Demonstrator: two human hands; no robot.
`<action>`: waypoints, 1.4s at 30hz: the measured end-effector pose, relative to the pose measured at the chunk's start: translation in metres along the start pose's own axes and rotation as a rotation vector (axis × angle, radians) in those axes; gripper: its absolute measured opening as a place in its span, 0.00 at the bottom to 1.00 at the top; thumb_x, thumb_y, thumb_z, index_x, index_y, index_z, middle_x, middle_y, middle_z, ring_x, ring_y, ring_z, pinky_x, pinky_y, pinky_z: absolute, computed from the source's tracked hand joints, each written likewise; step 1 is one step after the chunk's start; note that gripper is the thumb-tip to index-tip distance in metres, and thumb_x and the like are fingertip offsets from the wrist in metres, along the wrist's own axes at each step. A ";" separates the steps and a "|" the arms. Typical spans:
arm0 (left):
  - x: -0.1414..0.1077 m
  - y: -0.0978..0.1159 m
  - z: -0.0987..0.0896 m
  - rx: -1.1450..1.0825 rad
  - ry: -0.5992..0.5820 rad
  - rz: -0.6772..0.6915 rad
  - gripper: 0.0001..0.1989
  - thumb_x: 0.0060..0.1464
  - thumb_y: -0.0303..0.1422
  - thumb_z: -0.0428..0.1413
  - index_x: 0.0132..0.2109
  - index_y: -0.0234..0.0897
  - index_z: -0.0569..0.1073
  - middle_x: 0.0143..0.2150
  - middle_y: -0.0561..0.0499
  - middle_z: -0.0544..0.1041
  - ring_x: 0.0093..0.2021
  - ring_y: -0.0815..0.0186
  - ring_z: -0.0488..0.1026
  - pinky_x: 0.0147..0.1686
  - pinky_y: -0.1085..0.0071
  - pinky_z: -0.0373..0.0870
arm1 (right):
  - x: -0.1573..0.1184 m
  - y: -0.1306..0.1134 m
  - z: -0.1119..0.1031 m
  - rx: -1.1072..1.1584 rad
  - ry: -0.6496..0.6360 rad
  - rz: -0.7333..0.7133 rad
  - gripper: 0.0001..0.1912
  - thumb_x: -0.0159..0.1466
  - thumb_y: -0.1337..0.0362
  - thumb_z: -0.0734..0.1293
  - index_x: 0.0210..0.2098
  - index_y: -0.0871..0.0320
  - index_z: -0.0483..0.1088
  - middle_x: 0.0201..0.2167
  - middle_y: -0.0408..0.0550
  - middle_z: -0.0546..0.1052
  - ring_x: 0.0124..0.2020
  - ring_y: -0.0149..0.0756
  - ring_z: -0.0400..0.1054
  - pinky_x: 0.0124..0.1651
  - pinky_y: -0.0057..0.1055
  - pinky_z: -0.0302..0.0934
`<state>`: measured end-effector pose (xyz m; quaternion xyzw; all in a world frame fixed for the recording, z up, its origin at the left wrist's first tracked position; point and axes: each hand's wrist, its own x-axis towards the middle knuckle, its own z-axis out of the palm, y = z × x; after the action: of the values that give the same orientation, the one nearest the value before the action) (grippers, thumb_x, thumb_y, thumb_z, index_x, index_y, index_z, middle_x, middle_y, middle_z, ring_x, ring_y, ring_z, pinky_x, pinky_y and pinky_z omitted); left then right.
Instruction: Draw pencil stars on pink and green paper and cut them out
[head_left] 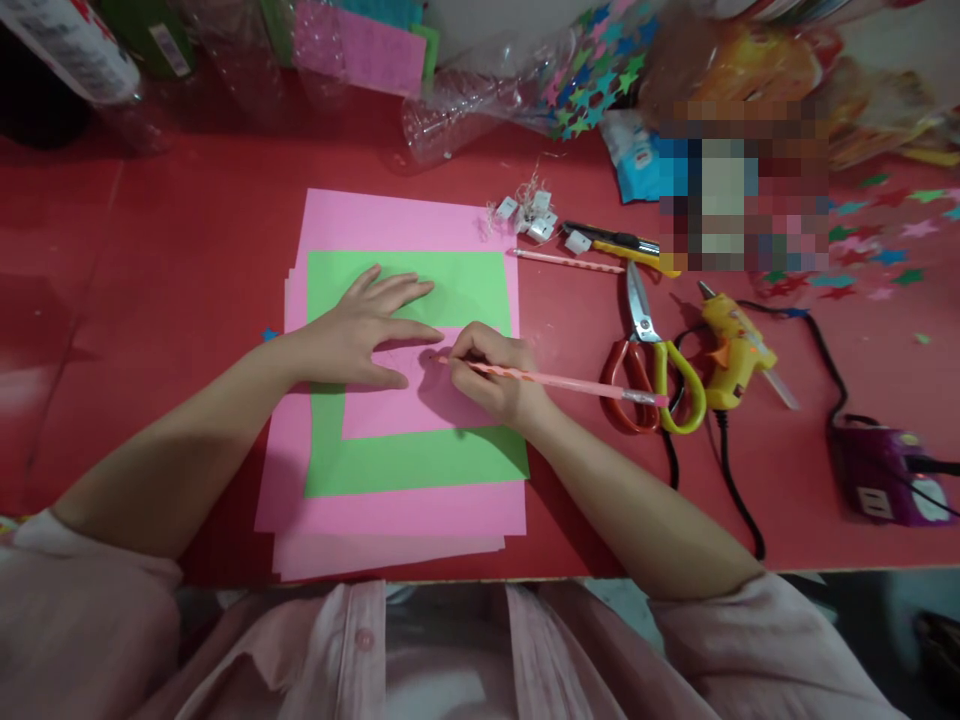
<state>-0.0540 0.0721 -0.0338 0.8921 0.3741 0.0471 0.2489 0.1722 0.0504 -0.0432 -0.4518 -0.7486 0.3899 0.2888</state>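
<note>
My left hand [360, 335] lies flat with its fingers spread, across a green sheet [420, 465] and the left part of a smaller pink piece of paper [375, 412]. A pink pencil [562, 383] is gripped in my right hand [491, 372], its tip on or just above the small pink piece and its eraser end pointing right. Beneath the green sheet are larger pink sheets [405, 512], stacked near the table's front edge. Fine marks on the small piece are too faint to make out.
Right of the papers lie scissors [641, 330], a yellow glue gun [731, 350] with a black cord, a second pencil [570, 262], a cutter [615, 242] and a purple power block [881, 470]. Plastic bottles, star cutouts [600, 75] and packets line the back.
</note>
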 end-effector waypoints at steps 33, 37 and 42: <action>0.000 0.000 -0.001 -0.016 -0.005 -0.001 0.28 0.55 0.45 0.59 0.62 0.50 0.69 0.75 0.50 0.45 0.73 0.46 0.40 0.68 0.41 0.28 | -0.002 -0.001 0.003 -0.121 0.078 0.075 0.09 0.54 0.65 0.62 0.20 0.54 0.56 0.15 0.37 0.63 0.19 0.27 0.54 0.25 0.27 0.48; 0.001 0.002 -0.002 -0.015 -0.020 -0.006 0.28 0.55 0.44 0.58 0.62 0.49 0.69 0.75 0.50 0.45 0.73 0.45 0.40 0.68 0.41 0.28 | -0.002 -0.002 0.005 -0.154 0.070 0.078 0.10 0.54 0.64 0.63 0.20 0.54 0.56 0.15 0.38 0.64 0.20 0.27 0.55 0.25 0.28 0.47; 0.001 0.001 -0.002 -0.009 -0.027 -0.007 0.28 0.55 0.45 0.58 0.62 0.49 0.69 0.75 0.50 0.44 0.73 0.45 0.40 0.68 0.42 0.28 | -0.002 -0.003 0.007 -0.192 0.057 0.058 0.11 0.54 0.65 0.62 0.20 0.55 0.56 0.16 0.38 0.64 0.20 0.27 0.54 0.25 0.28 0.47</action>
<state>-0.0534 0.0731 -0.0314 0.8902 0.3737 0.0360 0.2581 0.1662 0.0460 -0.0442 -0.5098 -0.7607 0.3115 0.2540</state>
